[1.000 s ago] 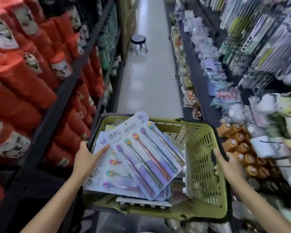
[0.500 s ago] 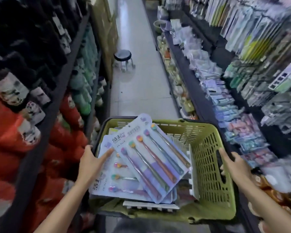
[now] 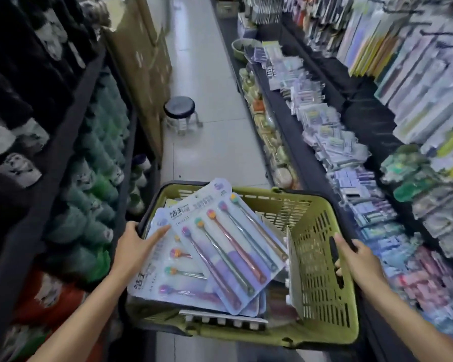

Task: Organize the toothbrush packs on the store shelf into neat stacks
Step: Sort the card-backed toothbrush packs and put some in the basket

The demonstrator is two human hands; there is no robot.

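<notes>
The green shopping basket [image 3: 322,270] is carried at waist height down the aisle. Compared with one second ago, the red goods on the left shelving have given way to dark and green ones, and the black stool [image 3: 179,108] lies nearer: the person has advanced. The toothbrush packs [image 3: 220,246] remain loosely fanned inside the basket, the top pack lying diagonally. The left hand [image 3: 135,248] holds the near-left rim, fingers extended flat onto a lower pack. The right hand [image 3: 356,259] grips the right wall, fingers curled through the handle slot. No pack has reached the right-hand shelf [image 3: 293,142]; stacking has not begun, and transport is judged to be the current step.
</notes>
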